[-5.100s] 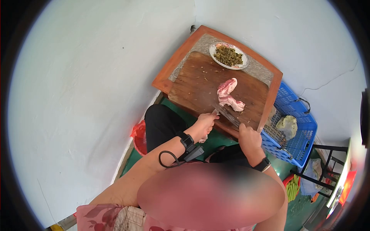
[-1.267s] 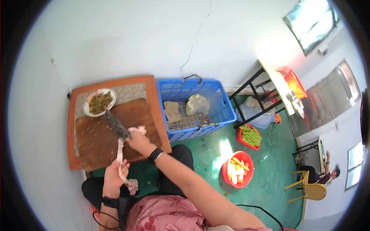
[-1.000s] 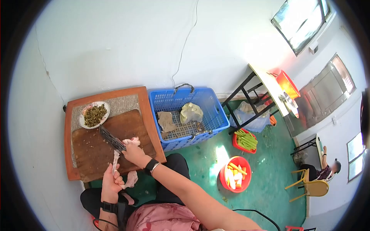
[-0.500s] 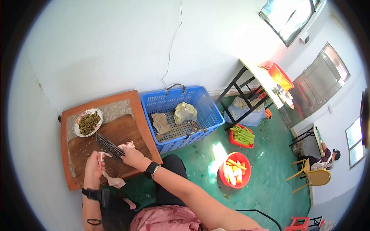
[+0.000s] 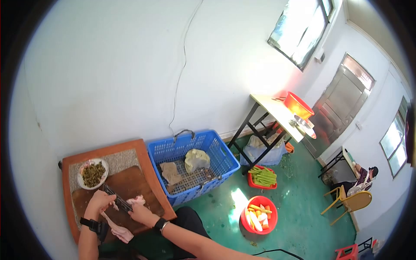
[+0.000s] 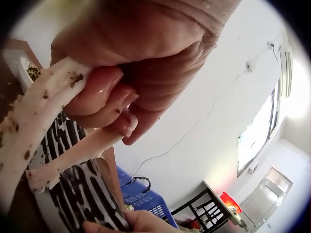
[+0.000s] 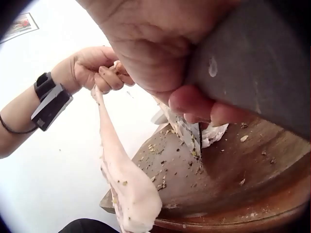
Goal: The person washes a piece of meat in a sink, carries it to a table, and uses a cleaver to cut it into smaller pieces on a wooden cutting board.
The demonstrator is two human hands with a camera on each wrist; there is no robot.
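The left hand [image 5: 99, 202] pinched a long, pale strip of raw meat [image 5: 119, 230], dangling by the near edge of the brown wooden board [image 5: 131, 182]; farther right, the right hand [image 5: 143, 215] gripped a broad, black-streaked metal knife [image 6: 83, 187]. Tautness and strokes clear of the left hand seemed wisest

2 hands [image 5: 101, 201] [image 5: 142, 215], 1 knife [image 6: 85, 194], 1 plate [image 5: 81, 178] at near left
1 blue basket [image 5: 182, 198] is counted to their right; 1 door [image 5: 340, 102], 1 chair [image 5: 356, 201] at far right.
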